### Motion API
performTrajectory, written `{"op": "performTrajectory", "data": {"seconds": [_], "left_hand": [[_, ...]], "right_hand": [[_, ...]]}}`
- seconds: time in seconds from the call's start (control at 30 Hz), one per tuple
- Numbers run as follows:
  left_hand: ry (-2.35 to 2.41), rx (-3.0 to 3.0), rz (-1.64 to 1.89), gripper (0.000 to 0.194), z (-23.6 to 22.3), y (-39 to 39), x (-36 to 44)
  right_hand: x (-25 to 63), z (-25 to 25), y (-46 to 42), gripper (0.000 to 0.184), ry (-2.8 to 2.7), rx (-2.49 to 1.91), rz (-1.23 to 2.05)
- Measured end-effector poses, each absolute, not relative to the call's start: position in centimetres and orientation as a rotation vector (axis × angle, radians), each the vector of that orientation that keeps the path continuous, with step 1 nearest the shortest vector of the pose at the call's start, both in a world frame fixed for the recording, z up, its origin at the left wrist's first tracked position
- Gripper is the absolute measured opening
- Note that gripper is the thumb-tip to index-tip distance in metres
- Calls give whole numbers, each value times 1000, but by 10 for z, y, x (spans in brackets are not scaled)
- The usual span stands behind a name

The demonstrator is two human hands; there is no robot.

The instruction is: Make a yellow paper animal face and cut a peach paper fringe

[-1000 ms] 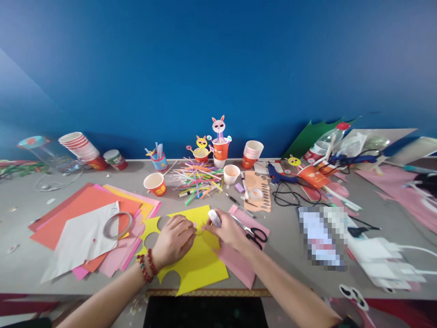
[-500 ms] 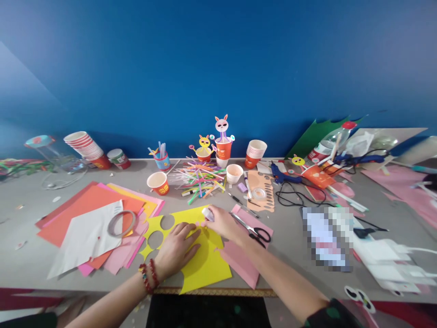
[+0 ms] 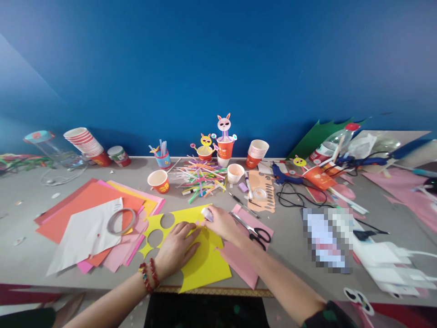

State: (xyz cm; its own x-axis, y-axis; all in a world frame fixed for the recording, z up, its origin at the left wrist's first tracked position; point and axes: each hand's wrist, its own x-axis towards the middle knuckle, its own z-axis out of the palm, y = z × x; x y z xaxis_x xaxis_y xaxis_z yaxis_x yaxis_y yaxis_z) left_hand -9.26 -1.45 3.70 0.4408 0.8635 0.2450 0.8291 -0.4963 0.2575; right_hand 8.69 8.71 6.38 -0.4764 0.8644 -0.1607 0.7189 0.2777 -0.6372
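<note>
Paper (image 3: 206, 266), yellow with round cutouts, flat on surface (image 3: 287, 232), beneath both hands. Left hand (image 3: 177, 250): palm down on sheet, loosely spread, gripping nothing. Right hand (image 3: 220, 225): curled around white tube (image 3: 206, 214). Scissors (image 3: 260, 235) to right, on pink paper (image 3: 241, 264).

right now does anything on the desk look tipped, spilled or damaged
Yes: the orange cup in front of the bottle looks tipped over, well off upright. Small pale scraps lie loose at the left. The yellow sheet has round holes, probably cut on purpose.
</note>
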Motion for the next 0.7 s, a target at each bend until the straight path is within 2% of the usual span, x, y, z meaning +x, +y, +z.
{"op": "performTrajectory", "data": {"seconds": [0.7], "left_hand": [[1584, 2506, 426, 41, 40, -12, -84]], "right_hand": [[84, 53, 84, 20, -2451, -1517, 777]]}}
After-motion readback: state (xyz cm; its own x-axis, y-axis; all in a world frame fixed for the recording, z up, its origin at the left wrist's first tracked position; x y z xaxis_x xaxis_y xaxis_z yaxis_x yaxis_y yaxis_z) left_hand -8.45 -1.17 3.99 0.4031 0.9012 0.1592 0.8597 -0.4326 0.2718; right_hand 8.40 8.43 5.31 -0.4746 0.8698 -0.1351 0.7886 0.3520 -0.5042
